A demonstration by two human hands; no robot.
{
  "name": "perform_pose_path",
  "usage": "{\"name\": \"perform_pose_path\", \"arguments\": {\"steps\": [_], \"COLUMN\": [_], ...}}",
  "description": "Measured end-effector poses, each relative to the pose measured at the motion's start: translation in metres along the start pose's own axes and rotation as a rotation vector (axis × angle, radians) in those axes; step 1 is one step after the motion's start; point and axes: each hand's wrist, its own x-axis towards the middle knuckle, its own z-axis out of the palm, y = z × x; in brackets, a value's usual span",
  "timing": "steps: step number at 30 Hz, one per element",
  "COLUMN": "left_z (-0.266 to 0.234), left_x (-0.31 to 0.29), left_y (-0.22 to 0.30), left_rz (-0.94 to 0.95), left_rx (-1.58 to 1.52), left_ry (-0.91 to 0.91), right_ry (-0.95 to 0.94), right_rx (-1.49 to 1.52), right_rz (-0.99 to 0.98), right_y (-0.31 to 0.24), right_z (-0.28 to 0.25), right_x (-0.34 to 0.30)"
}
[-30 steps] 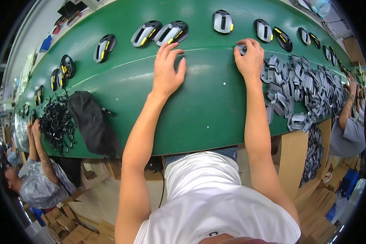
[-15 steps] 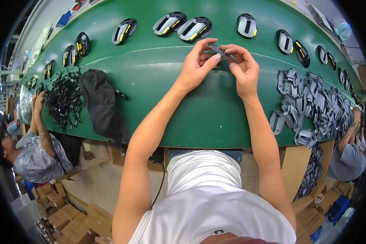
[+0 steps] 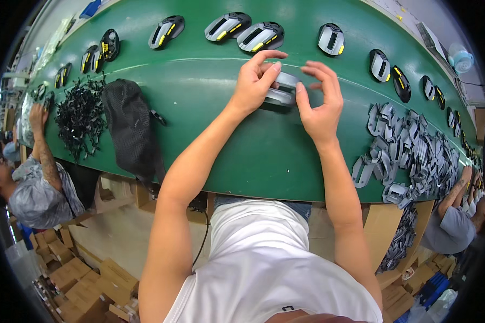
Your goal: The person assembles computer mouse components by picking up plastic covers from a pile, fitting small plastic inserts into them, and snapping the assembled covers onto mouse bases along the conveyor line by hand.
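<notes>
A grey plastic mouse shell (image 3: 281, 97) with a slot through its middle is pinched between the thumb and fingers of my left hand (image 3: 251, 85), over the green table (image 3: 231, 156). My right hand (image 3: 321, 105) is at the shell's right end. Its thumb lies at the edge of the part, while its other fingers are spread and hold nothing. Just beyond my hands lie two grey-and-black mice with yellow side strips, one mouse (image 3: 228, 27) to the left of the other mouse (image 3: 261, 36).
Heaped at the right are grey mouse shells (image 3: 417, 148). Small black parts (image 3: 80, 118) form a pile at the left, beside a black mesh bag (image 3: 125, 121). More mice (image 3: 331, 39) line the far side. Co-workers sit at both sides; cardboard boxes (image 3: 86, 288) stand on the floor.
The grey part has been turned so its slotted face shows, and it sits lower. My right hand has loosened its pinch and spread its fingers. The view has shifted slightly.
</notes>
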Motion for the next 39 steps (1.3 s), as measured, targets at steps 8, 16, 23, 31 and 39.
{"name": "perform_pose_path", "arguments": {"steps": [8,16,23,31,39], "left_z": [0.003,0.003,0.006,0.015,0.017], "left_x": [-0.003,0.001,-0.001,-0.008,-0.01], "left_y": [-0.001,-0.011,-0.007,-0.009,-0.009], "left_rz": [-0.047,-0.071,-0.002,-0.03,-0.023], "left_rx": [-0.124,0.017,0.131,0.005,-0.075], "left_ry": [0.017,-0.024,-0.055,-0.177,-0.219], "right_ry": [-0.298,-0.123,-0.146,-0.18,-0.172], "right_rx": [0.286,0.62,-0.259,-0.218,-0.16], "right_rz": [0.508,0.582,-0.028,0.171,0.178], "right_y": [0.014,0.016,0.009,0.004,0.005], "right_z": [0.004,0.006,0.007,0.005,0.004], "right_x": [-0.004,-0.005,-0.005,-0.005,-0.005]}}
